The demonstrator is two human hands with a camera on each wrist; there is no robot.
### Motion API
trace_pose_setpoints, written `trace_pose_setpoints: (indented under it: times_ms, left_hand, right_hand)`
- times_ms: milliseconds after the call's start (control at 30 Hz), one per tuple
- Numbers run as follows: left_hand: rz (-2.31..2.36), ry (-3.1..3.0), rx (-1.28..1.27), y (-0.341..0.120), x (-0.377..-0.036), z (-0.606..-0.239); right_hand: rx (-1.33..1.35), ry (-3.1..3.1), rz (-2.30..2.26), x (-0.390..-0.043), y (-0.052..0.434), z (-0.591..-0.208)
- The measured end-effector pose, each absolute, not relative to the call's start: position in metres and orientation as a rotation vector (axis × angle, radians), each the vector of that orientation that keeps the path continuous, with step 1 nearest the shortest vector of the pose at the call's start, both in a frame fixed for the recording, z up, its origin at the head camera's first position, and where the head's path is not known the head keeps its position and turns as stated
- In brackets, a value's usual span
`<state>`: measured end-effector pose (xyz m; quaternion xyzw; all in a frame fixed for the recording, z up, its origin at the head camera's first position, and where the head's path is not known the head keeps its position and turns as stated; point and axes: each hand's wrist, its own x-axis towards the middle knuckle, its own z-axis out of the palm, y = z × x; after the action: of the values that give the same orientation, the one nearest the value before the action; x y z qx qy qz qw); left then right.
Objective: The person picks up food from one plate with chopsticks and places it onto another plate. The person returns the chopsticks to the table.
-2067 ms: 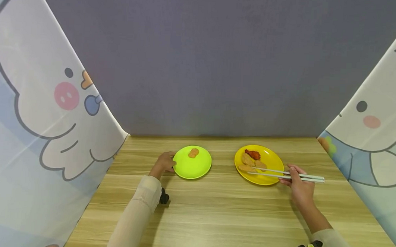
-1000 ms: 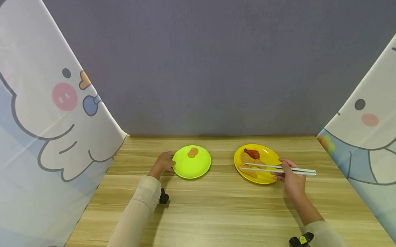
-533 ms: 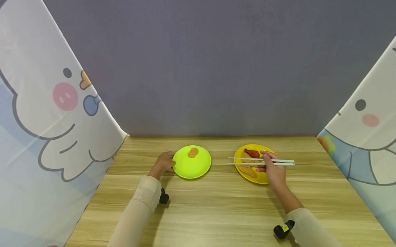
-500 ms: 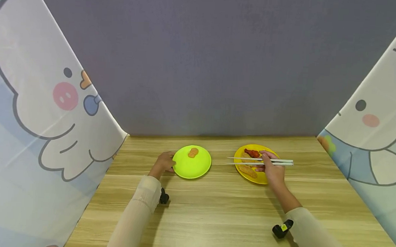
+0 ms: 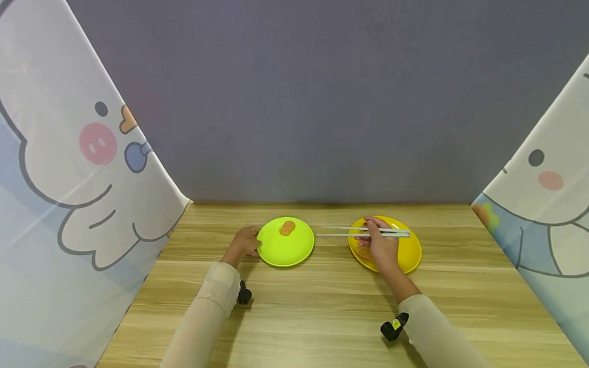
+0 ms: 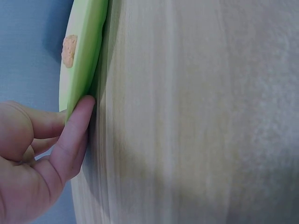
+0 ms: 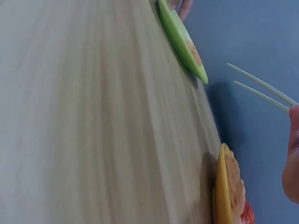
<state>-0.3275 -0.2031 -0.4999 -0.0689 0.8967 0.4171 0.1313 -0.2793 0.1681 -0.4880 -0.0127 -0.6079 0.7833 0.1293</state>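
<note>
My left hand (image 5: 246,240) pinches the left rim of a lime-green plate (image 5: 283,254), thumb above and fingers below in the left wrist view. One brown breaded nugget (image 5: 287,228) lies toward that plate's far side. My right hand (image 5: 383,251) holds a pair of pale chopsticks (image 7: 261,95) above a yellow plate (image 5: 412,257). Their tips point left into the space between the plates, slightly apart, with nothing between them. A golden breaded piece (image 5: 365,253) shows on the yellow plate beneath the hand. A red piece of food (image 7: 248,213) shows in the right wrist view; the hand covers it in the head view.
Both plates stand near the back of a wood-grain table (image 5: 307,318), before a grey back panel (image 5: 328,108). Cartoon-printed panels rise on the left (image 5: 52,138) and right (image 5: 563,215). Black wrist cameras (image 5: 393,327) sit close over the table.
My right hand has moved left across the yellow plate, carrying the chopstick tips from over its food to the space beside the green plate. My left hand stays put.
</note>
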Motion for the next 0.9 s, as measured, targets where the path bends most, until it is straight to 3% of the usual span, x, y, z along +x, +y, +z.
trace_pose_setpoints:
  times_ms: [900]
  left_hand:
    - [1.212,2.625,-0.19,-0.2,-0.321,-0.495]
  right_hand:
    - [0.104,-1.963,2.062,-0.31,0.094,-0.484]
